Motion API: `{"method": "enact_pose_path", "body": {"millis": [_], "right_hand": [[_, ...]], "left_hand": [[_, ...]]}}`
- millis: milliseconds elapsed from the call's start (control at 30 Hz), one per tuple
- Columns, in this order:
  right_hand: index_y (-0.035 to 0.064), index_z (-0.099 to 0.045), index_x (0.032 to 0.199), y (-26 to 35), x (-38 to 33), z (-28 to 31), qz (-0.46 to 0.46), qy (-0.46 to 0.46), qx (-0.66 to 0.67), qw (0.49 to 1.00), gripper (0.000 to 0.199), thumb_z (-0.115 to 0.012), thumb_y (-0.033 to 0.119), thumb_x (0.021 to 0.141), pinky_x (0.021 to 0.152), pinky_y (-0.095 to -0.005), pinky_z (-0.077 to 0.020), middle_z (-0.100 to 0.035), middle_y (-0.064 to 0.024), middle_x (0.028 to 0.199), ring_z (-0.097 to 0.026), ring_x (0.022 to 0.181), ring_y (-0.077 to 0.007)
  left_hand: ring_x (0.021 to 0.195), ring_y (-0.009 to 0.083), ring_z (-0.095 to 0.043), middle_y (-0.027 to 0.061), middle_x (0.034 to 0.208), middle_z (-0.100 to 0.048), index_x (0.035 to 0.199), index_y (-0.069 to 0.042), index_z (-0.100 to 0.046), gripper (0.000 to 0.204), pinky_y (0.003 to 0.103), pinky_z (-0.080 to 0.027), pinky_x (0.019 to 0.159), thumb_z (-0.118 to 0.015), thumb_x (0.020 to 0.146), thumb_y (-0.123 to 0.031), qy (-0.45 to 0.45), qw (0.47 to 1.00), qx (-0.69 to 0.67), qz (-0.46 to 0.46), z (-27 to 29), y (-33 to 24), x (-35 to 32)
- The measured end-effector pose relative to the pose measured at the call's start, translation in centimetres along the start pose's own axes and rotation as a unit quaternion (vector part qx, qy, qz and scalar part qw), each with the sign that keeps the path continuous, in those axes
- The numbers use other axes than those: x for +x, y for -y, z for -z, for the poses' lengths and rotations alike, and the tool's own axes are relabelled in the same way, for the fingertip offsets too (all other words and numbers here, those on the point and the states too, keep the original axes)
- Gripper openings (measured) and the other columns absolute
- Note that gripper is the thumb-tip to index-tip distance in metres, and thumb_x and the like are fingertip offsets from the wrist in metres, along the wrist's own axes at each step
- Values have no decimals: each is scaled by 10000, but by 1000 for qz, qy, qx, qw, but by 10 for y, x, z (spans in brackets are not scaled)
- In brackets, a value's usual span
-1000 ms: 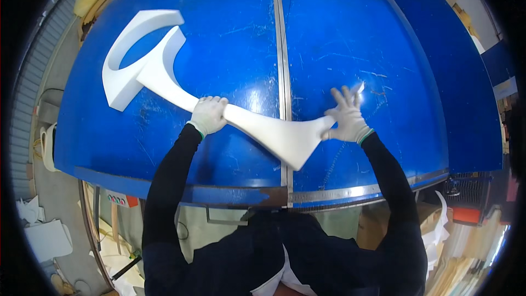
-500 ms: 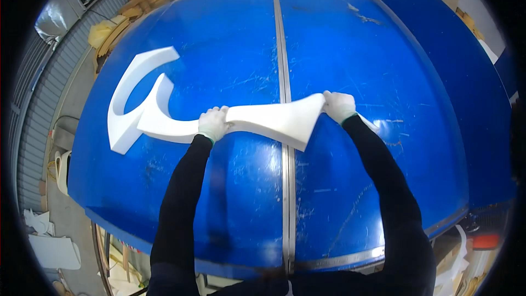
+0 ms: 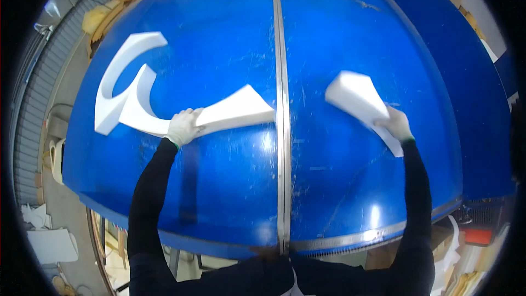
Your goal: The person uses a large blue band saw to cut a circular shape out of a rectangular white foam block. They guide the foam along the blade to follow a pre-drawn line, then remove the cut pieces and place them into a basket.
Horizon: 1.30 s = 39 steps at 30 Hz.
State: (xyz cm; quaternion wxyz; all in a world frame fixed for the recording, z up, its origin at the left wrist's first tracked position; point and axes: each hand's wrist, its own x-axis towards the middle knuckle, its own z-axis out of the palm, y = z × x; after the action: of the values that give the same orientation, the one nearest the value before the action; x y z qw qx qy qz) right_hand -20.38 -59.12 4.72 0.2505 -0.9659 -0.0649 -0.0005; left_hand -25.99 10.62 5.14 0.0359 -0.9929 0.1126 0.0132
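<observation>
My left hand (image 3: 184,126), in a white glove, is closed around the narrow middle of a curved white foam piece (image 3: 235,111). That piece flares toward the table's central metal strip, and its other end curls up at the left. Against that curled end rests a C-shaped white foam piece (image 3: 112,87). On the right, my gloved right hand (image 3: 396,124) grips the slim part of a separate white foam piece (image 3: 356,93). Its broad end points up and to the left, slightly blurred. The fingertips of both hands are partly hidden.
A large blue table (image 3: 230,181) with scuffs lies under the foam, split by a metal strip (image 3: 282,131). Another blue panel (image 3: 466,87) stands along the right. White offcuts (image 3: 52,245) lie on the floor at the left, and a red object (image 3: 478,236) sits at lower right.
My right hand has moved right and slightly down, drawing its foam piece apart from the left one. My left hand and the foam it grips have shifted left. The view has tilted slightly.
</observation>
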Motion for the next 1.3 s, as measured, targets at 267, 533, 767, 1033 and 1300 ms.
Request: {"method": "enact_pose_path", "body": {"millis": [267, 533, 767, 1033, 1300], "right_hand": [[197, -736, 1265, 183, -104, 10, 356, 117, -82, 924, 753, -865, 576, 628, 1173, -718, -178, -220, -254, 1658, -151, 1512, -551], [216, -735, 1266, 149, -49, -61, 198, 159, -151, 955, 650, -867, 389, 653, 1171, -493, -397, -125, -338, 1652, -228, 1497, -540], [104, -745, 1194, 162, 118, -90, 181, 94, -206, 957, 544, -851, 268, 687, 1049, -450, -521, -251, -357, 1592, -552, 1253, -485], [431, -551, 1466, 92, 123, -85, 200, -191, -230, 933, 639, -697, 304, 858, 856, -471, -535, -597, -258, 1182, -586, 1064, -405], [150, -789, 1075, 170, -172, -40, -3, -44, 6, 999, 544, -884, 471, 646, 846, -470, -583, -392, -353, 1444, -628, 1033, -443]], "left_hand": [[941, 286, -678, 103, 978, -679, 1371, -200, -611, 557, 440, -504, 782, -746, 858, -367, -87, 974, -86, -193, 17, -191, -14], [975, 374, -668, 170, 1023, -682, 1192, -13, -569, 723, 485, -532, 827, -840, 723, -493, -57, 997, -34, -25, 18, -153, -20], [948, 372, -720, 203, 1012, -711, 1069, 3, -586, 663, 478, -586, 815, -826, 758, -531, -72, 985, -56, 144, 3, -93, 113], [860, 268, -730, 123, 969, -743, 1086, -97, -725, 347, 420, -583, 733, -690, 941, -410, -50, 984, 115, -130, -83, 78, 109], [1135, 488, -628, 389, 1239, -596, 1411, 144, -398, 955, 489, -498, 975, -795, 814, -487, 174, 976, -131, 11, 63, -152, -101]]}}
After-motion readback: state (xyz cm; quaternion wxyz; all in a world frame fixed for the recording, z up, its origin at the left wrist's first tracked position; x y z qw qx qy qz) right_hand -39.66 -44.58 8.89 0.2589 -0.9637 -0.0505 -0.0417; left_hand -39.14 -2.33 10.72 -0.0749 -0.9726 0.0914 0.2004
